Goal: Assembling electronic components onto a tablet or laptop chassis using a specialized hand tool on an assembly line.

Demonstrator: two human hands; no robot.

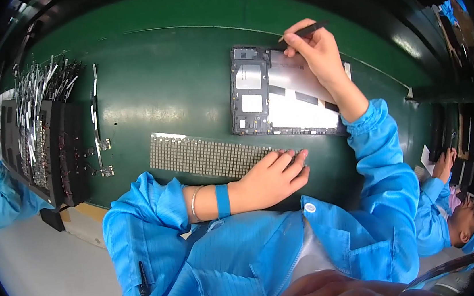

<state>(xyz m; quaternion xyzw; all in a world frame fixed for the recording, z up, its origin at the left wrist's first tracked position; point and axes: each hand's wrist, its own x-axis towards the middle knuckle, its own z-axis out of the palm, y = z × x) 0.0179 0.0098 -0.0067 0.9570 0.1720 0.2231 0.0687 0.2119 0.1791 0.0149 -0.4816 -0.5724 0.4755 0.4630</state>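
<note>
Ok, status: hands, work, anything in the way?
Right hand holding slim black tool, at far edge of flat rectangular black-and-silver frame. Left hand at right end of grey-beige gridded sheet. Right forearm hides part of frame.

No legible txt, no readable nos., labels or signs, head cam

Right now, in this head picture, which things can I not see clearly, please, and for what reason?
- Head view: part of the grey gridded sheet; the left hand covers it.
- Head view: right part of the black device frame; the right hand and forearm hide it.
- Head view: tip of the black tool; too small to tell its shape.
- Head view: far-left co-worker; the dark rim cuts the body off.
</note>
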